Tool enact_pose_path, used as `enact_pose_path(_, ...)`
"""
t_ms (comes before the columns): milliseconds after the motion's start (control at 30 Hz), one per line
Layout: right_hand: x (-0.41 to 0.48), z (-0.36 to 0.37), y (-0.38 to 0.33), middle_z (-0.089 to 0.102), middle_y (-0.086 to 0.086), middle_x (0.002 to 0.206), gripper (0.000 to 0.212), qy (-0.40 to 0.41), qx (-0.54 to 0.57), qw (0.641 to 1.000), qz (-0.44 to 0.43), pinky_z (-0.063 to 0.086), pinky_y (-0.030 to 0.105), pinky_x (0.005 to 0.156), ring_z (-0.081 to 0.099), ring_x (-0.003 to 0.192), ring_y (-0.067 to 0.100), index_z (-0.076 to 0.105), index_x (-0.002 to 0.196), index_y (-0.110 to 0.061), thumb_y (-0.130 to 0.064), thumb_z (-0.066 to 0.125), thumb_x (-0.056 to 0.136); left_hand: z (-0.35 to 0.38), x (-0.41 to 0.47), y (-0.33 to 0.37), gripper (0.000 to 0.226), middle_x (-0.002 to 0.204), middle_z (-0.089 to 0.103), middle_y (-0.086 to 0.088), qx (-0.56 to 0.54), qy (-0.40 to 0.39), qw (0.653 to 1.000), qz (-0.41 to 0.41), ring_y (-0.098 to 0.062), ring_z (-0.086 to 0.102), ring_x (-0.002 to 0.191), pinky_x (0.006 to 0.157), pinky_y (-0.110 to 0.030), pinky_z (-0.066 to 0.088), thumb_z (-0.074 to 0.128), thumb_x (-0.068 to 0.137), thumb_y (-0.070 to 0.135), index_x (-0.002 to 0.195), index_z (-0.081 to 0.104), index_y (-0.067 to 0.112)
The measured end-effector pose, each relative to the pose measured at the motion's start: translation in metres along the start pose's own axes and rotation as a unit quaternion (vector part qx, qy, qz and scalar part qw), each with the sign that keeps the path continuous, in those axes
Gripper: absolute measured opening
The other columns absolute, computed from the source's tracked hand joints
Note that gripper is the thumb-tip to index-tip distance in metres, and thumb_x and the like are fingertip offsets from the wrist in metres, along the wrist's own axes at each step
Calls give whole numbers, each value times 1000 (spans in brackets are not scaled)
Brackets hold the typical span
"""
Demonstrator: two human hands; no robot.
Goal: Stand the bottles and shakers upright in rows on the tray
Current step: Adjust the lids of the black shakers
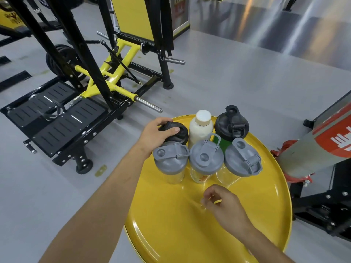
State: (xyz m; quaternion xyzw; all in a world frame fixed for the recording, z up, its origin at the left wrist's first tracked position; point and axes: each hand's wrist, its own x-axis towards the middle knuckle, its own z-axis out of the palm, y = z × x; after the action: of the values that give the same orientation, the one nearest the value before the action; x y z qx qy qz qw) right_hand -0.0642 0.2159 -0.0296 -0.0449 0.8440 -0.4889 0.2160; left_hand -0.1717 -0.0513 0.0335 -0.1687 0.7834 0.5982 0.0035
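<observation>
Head view, both hands at the round yellow tray (171, 234).

Student: What is the left hand (157, 134) doing?

Tutor: It reaches in from the left and grips the lid of a black-lidded shaker (183, 136) from above, with the fingers curled round the far side and the thumb across the top. That shaker stands upright at the left end of the back row, near the tray's far rim.

Student: And the right hand (227, 205)?

Tutor: It hovers over the bare middle of the tray, fingers loosely curled toward the thumb. Nothing shows between them, though the fingertips are blurred.

Student: Where are the other vessels?

Tutor: All are upright, in two rows. In the back row a white bottle (201, 130) stands beside the gripped shaker, then a second black shaker (231, 126). The front row has three clear shakers with grey lids — left grey shaker (170, 160), middle grey shaker (206, 160), right grey shaker (243, 158). They stand close together, and the front lids hide the lower parts of the back row.

Student: What surrounds the tray?

Tutor: Grey floor (228, 76), a yellow-and-black weight machine (114, 73) off to the left, and a grey-and-red cylinder (313, 149) near the right rim.
</observation>
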Motion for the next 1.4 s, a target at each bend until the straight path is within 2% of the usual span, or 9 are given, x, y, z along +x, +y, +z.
enact_pose_path(167, -9, -20, -36, 69, -11, 89, 13, -36, -31, 996, -81, 51, 20, 71, 65, 85, 10, 67, 83, -26, -18, 77, 87, 2, 0, 0, 47, 127, 61, 0, 0, 4, 1000, -1, -15, 61, 114, 77, -11, 51, 80, 85, 25, 129, 65, 18)
enact_pose_path(367, -18, -43, -70, 68, -16, 91, 14, -26, -45, 989, -141, 55, 32, 75, 66, 86, 12, 68, 84, -31, -22, 78, 87, -6, -12, -14, 45, 133, 58, 4, -59, 51, 996, -45, -16, 57, 122, 89, -25, 50, 66, 96, 38, 137, 56, 23)
enact_pose_path(500, -19, -75, -97, 69, -13, 87, 15, 69, -57, 974, -208, 50, 20, 68, 66, 83, 13, 70, 86, -27, -15, 78, 86, -20, -39, -52, 36, 129, 64, 1, -63, 99, 990, -75, -18, 62, 119, 92, -29, 53, 65, 97, 35, 130, 63, 21)
enact_pose_path(700, 16, -116, -112, 70, -12, 85, 8, 195, -57, 959, -196, 51, 17, 69, 65, 82, 7, 71, 90, -23, -18, 76, 87, -24, -89, -88, 21, 126, 68, 0, -90, 111, 983, -115, -16, 64, 118, 103, -41, 51, 66, 97, 29, 118, 69, 25)
enact_pose_path(867, 42, -128, -114, 67, -7, 95, 10, 226, -106, 951, -183, 54, 32, 80, 63, 85, 9, 69, 94, -24, -23, 76, 87, -11, -112, -88, 20, 123, 69, 2, -106, 104, 981, -123, -14, 64, 118, 106, -41, 50, 65, 98, 28, 117, 70, 25)
enact_pose_path(1000, 62, -127, -112, 53, -7, 114, 27, 224, -148, 947, -175, 50, 35, 91, 56, 102, 13, 66, 109, -24, -30, 78, 86, 1, -121, -85, 13, 118, 71, 6, -113, 103, 981, -123, -13, 65, 116, 106, -44, 50, 66, 97, 28, 109, 71, 28)
enact_pose_path(1167, 82, -121, -107, 44, 2, 143, 71, 168, -177, 963, -111, 37, 33, 100, 43, 134, 26, 49, 142, -24, -42, 80, 80, 9, -129, -84, 15, 119, 71, 9, -111, 95, 981, -126, -10, 65, 116, 108, -44, 49, 66, 97, 31, 111, 71, 27)
enact_pose_path(1267, 94, -118, -103, 44, 6, 147, 85, 148, -187, 967, -93, 42, 39, 100, 48, 131, 30, 40, 149, -26, -47, 82, 77, 11, -135, -83, 17, 119, 71, 8, -112, 92, 982, -125, -10, 65, 116, 106, -40, 50, 65, 97, 31, 112, 72, 26)
enact_pose_path(1400, 105, -117, -100, 50, 7, 140, 81, 147, -176, 970, -79, 42, 36, 92, 52, 122, 27, 46, 143, -25, -44, 85, 75, 11, -142, -81, 14, 117, 73, 7, -118, 96, 981, -121, -11, 66, 116, 104, -38, 51, 66, 97, 29, 109, 73, 25)
